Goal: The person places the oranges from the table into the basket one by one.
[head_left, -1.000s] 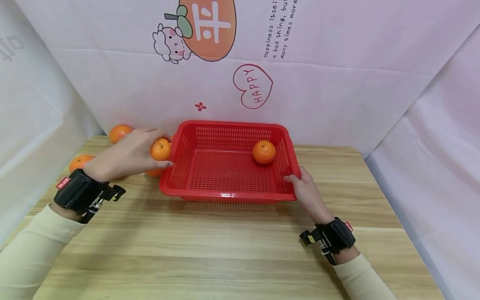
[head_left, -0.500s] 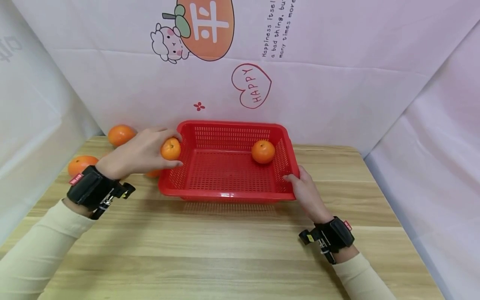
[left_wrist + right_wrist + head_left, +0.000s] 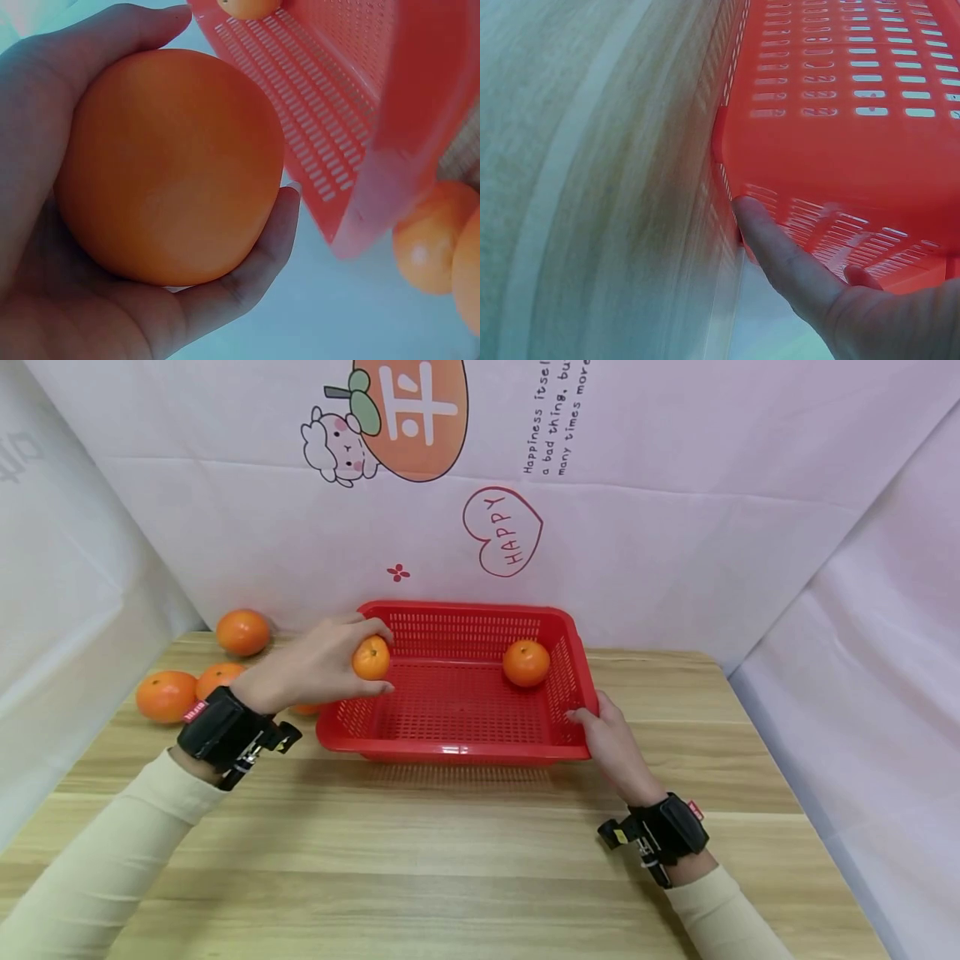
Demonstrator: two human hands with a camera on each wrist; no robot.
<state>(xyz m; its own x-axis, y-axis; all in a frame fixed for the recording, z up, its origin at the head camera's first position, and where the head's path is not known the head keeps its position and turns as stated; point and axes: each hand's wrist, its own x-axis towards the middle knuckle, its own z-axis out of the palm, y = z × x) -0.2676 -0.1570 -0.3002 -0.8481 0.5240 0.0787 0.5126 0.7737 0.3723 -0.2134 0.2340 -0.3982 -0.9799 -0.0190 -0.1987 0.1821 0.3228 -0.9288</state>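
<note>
In the head view my left hand (image 3: 322, 660) holds an orange (image 3: 371, 658) over the left end of a red plastic basket (image 3: 457, 750). The left wrist view shows this held orange (image 3: 172, 165) large, with thumb and fingers curved round it. My right hand (image 3: 613, 743) grips the basket's right end, thumb over the rim. Fingers of the right hand (image 3: 795, 270) lie against the basket's slotted outer wall (image 3: 840, 157) in the right wrist view. Another orange (image 3: 527, 662) sits inside the basket towards its right end.
Left of the basket several oranges lie on the wooden table (image 3: 450, 860): one at the back (image 3: 243, 632), one at the left (image 3: 167, 696), others partly behind my left arm. A white printed cloth (image 3: 645, 552) hangs behind the table, and cloth also stands at both sides.
My left hand has moved right with the orange, from beside the basket's left rim to over its inside. More loose oranges show behind it. The right hand and basket stay put.
</note>
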